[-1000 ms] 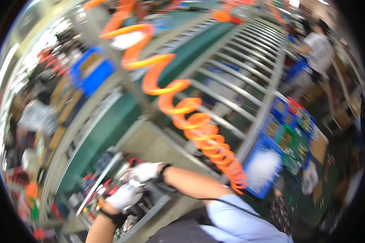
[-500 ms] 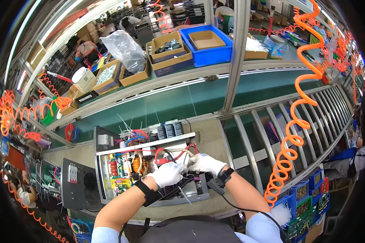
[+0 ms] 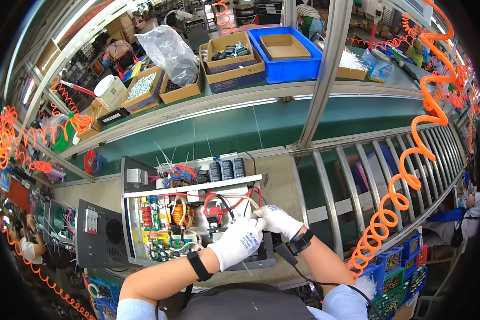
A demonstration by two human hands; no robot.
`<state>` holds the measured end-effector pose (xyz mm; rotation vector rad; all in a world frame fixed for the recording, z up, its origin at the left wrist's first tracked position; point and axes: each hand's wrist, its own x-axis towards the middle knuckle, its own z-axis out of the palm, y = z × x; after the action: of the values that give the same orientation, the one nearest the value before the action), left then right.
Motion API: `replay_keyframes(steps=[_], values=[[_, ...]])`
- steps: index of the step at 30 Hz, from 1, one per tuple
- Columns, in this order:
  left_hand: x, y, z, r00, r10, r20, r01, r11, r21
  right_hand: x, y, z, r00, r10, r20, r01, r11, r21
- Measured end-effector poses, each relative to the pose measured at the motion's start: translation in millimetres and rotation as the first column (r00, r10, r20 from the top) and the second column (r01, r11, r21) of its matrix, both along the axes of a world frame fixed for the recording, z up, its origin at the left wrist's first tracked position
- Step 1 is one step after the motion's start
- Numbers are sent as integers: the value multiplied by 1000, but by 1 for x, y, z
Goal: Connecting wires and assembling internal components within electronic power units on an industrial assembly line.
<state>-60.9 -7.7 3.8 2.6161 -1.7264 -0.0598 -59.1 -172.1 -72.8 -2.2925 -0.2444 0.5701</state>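
An open metal power unit chassis lies in front of me, packed with circuit boards, red and black wires and a copper coil. My left hand, in a white glove, is over its right part, with thumb and fingers pinched. Against those fingertips, my gloved right hand is pinched too, beside the wire bundle's right end. Whatever lies between the fingers is hidden. A thin pale strip sticks out below my left hand. Three black capacitors stand on the chassis's far side.
Metal rollers run off to the right, with an orange coiled hose hanging in front. Beyond the green belt, a shelf holds a blue bin and cardboard boxes. Another unit's dark panel stands at left.
My left hand has moved right, uncovering more of the boards, and its fingertips now meet those of my right hand. The view has shifted slightly.
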Motion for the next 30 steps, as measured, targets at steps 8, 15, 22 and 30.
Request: replay_keyframes(steps=[8, 15, 22, 30], values=[[21, 4, -19, 865, 179, -469, -210, 978, -13, -3, -10, -8, 993, -43, -114, 57, 991, 125], [12, 16, -38, 276, 414, -868, -663, 735, 139, -5, -26, -1, 925, -1, -380, 197, 857, 477], [0, 30, -38, 628, 164, -761, -508, 827, -241, -3, -30, -1, 905, 50, -422, 223, 789, 572], [-8, 14, -46, 623, 303, -721, -577, 800, -163, -4, -31, -7, 900, 15, -435, 261, 782, 567]])
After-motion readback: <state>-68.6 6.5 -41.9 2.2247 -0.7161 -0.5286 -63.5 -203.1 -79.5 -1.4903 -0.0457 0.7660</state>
